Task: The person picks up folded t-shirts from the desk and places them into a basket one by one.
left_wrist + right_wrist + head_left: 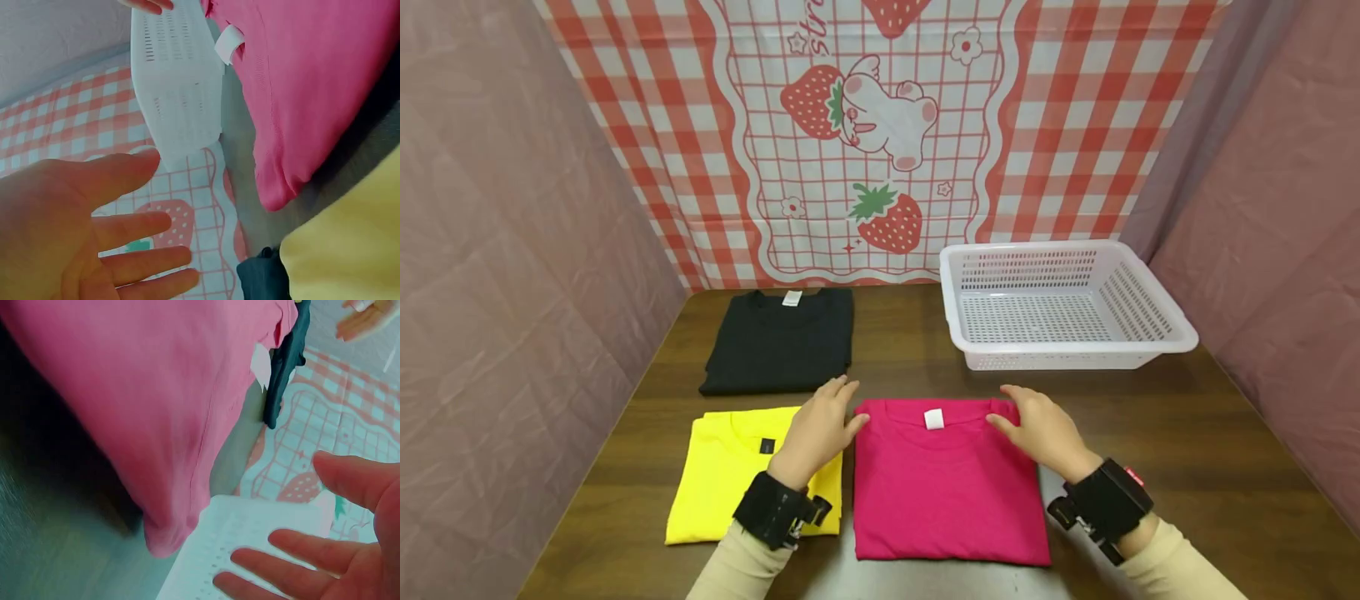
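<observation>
Head | left grip (818,427), right grip (1049,432) uncurled | pink shirt (947,496) between | basket (1067,348), black shirt (778,346) beyond

Cream sleeves (739,565) — black wristbands (1108,504) — red tag (1134,476)

Curtained booth: pinkish drapes (527,275), strawberry-print backdrop (958,142), wood-grain table (1217,475).

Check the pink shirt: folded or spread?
Folded: the pink shirt lies as a compact rectangle, white tag showing near its far edge, nothing spread out sideways.
</observation>
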Tool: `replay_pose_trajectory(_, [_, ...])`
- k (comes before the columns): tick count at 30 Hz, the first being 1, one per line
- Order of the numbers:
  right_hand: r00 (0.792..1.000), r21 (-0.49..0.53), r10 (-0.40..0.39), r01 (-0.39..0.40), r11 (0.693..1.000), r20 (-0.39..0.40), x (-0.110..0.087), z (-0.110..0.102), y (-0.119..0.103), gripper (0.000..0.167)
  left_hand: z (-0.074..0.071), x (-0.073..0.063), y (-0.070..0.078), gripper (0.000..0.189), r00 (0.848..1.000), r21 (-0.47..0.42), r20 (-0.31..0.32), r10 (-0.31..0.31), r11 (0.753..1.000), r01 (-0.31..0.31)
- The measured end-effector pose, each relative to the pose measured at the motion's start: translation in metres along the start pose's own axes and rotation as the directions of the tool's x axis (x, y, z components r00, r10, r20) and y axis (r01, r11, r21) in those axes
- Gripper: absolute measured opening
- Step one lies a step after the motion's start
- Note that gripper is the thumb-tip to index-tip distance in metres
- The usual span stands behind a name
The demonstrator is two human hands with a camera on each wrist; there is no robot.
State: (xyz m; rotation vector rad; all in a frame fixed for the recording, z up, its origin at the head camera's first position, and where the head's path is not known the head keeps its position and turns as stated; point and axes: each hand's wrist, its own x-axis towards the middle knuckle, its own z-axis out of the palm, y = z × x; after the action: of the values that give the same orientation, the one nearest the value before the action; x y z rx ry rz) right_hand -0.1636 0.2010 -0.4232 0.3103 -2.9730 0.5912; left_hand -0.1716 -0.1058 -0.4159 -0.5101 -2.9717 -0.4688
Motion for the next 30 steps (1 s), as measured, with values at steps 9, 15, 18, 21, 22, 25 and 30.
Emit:
replay_pose_trajectory(9, [0.983,0.057,-0.075,0.066,0.996,0.165,0.03,-0.003,0.016,0.047,0.012,0.03,-0.001,0.049,0.991,-0.071,0.136,0.011,0.997,-0.001])
replay_pose_trajectory(15, [0.959,0.029,-0.06,0.054,0.998,0.278,0.04,-0.001,0.017,0.046,0.025,0.045,-0.002,0.049,0.977,-0.049,0.212,0.02,0.999,-0.01])
replay_pose_trajectory(18, [0.951,0.02,-0.032,0.027,0.999,0.308,0.043,0.001,0.017,0.046,0.03,0.049,-0.001,0.049,0.971,-0.04,0.238,0.019,0.999,-0.01])
replay_pose_trajectory(21, [0.945,0.023,-0.024,0.017,1.0,0.326,0.044,0.002,0.016,0.047,0.033,0.052,0.001,0.048,0.969,-0.031,0.247,0.021,0.999,-0.013])
replay_pose_trajectory(22, [0.944,0.023,-0.024,0.018,1.0,0.329,0.044,0.003,0.016,0.048,0.034,0.052,0.001,0.048,0.969,-0.025,0.247,0.022,1.0,-0.017])
replay_pose_trajectory(25, [0.942,0.026,-0.023,0.016,1.0,0.336,0.045,0.004,0.016,0.05,0.036,0.052,0.003,0.045,0.97,-0.009,0.241,0.023,1.0,-0.022])
replay_pose_trajectory(30, [0.939,0.021,0.01,-0.018,1.0,0.343,0.047,0.007,0.018,0.053,0.037,0.053,0.005,0.042,0.975,0.03,0.221,0.02,0.999,-0.027])
